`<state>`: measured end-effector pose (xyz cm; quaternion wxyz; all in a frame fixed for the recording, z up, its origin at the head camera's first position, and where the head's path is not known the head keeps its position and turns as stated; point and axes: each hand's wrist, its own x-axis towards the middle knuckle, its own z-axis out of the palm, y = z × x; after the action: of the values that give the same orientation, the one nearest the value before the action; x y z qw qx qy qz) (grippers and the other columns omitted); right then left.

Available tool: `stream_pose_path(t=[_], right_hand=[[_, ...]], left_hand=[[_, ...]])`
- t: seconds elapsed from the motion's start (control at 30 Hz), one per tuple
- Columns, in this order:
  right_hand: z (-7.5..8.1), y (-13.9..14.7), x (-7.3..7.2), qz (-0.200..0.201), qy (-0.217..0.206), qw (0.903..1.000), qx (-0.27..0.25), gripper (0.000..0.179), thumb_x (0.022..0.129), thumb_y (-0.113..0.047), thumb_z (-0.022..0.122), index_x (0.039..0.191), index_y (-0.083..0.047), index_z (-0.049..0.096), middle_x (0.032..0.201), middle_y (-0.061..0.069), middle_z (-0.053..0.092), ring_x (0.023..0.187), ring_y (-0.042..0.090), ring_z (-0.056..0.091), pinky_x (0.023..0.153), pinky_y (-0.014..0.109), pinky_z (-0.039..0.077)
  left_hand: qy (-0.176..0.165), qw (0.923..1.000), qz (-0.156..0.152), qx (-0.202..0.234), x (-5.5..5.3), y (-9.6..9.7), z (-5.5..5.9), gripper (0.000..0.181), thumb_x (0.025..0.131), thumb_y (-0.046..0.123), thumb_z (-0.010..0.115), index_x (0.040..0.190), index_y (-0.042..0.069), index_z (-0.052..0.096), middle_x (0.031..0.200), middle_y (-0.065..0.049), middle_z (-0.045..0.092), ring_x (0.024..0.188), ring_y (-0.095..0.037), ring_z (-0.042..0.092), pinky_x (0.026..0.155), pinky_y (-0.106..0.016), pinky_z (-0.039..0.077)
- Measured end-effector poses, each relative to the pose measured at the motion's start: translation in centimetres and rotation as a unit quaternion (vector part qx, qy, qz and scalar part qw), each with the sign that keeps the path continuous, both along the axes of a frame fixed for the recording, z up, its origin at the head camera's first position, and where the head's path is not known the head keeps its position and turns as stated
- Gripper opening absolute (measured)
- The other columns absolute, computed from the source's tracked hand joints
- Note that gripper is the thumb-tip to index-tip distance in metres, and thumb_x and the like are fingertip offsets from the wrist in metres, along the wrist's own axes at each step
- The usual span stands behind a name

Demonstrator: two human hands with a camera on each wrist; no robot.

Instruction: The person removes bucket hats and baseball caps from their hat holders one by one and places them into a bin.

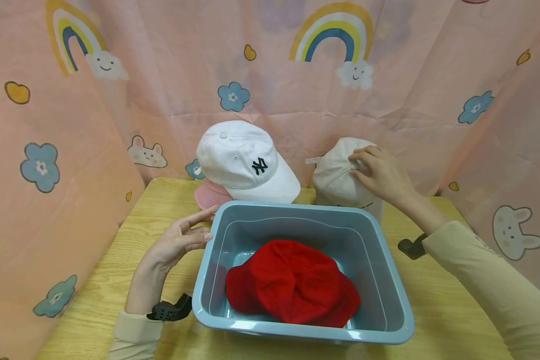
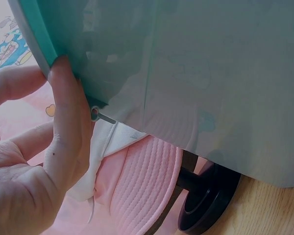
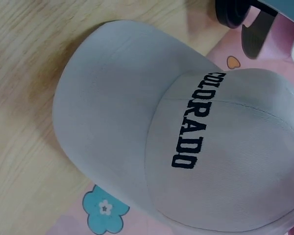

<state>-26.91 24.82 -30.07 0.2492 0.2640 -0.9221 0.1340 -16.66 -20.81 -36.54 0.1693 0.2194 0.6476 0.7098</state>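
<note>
Pinching pale cap [image 1: 335,182] beneath right hand [image 1: 378,172]; touching tub [image 1: 297,206] rim with unclenched left hand [image 1: 178,241]; reading COLORADO lettering [image 3: 193,126] only from right wrist view.

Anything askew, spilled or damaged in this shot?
Nothing spilled or visibly damaged. Mildly askew: the red fabric hat looks crumpled, its crown creased, inside the blue-gray plastic bin. Also, a strap juts sideways from the off-white fabric cap at the right hand.
</note>
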Motion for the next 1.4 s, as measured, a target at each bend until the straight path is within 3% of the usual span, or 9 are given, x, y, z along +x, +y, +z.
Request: stream_pose_path(t=[0.2,0.47,0.67,1.0,1.4], right_hand=[[-0.1,0.1,0.0,0.017,0.021,0.9996,-0.007,0.027,0.081,-0.006,0.074,0.107,-0.003,0.068,0.112,0.017,0.063,0.106,0.035,0.054,0.091,0.049,0.045],[0.4,0.2,0.1,0.028,0.007,0.9988,-0.039,0.024,0.083,0.000,0.070,0.106,0.001,0.066,0.107,0.020,0.063,0.103,0.038,0.053,0.089,0.051,0.043],[0.8,0.4,0.5,0.006,-0.018,0.9964,-0.082,0.026,0.085,-0.002,0.067,0.111,0.000,0.065,0.108,0.019,0.065,0.102,0.037,0.056,0.087,0.051,0.044],[1.6,0.3,0.8,-0.018,-0.019,0.9911,-0.131,0.026,0.086,-0.001,0.066,0.112,0.001,0.066,0.111,0.023,0.066,0.105,0.040,0.060,0.088,0.052,0.045],[2.6,0.8,0.9,-0.052,-0.024,0.9831,-0.174,0.025,0.085,0.002,0.066,0.110,0.003,0.067,0.114,0.025,0.065,0.114,0.045,0.056,0.098,0.059,0.041]], left_hand=[[-0.001,1.0000,0.000,0.002,0.0,0.1,0.0,0.063,0.091,-0.002,0.055,0.149,-0.003,0.028,0.107,0.001,0.067,0.089,-0.008,0.069,0.083,-0.027,0.056],[-0.002,1.0000,-0.004,0.007,0.0,0.0,0.1,0.063,0.091,-0.002,0.055,0.148,-0.004,0.028,0.107,0.000,0.066,0.088,-0.008,0.069,0.082,-0.027,0.056],[0.000,1.0000,-0.005,0.007,0.1,0.0,0.1,0.063,0.091,-0.002,0.055,0.148,-0.004,0.028,0.108,0.000,0.065,0.087,-0.007,0.068,0.082,-0.027,0.056],[0.000,0.9999,-0.008,0.010,0.2,0.0,0.1,0.064,0.091,-0.002,0.054,0.149,-0.004,0.027,0.103,0.000,0.068,0.087,-0.008,0.068,0.083,-0.028,0.056],[0.003,0.9999,-0.006,0.010,0.0,0.0,0.1,0.062,0.091,-0.002,0.054,0.148,-0.005,0.028,0.105,0.001,0.067,0.085,-0.008,0.068,0.083,-0.027,0.056]])
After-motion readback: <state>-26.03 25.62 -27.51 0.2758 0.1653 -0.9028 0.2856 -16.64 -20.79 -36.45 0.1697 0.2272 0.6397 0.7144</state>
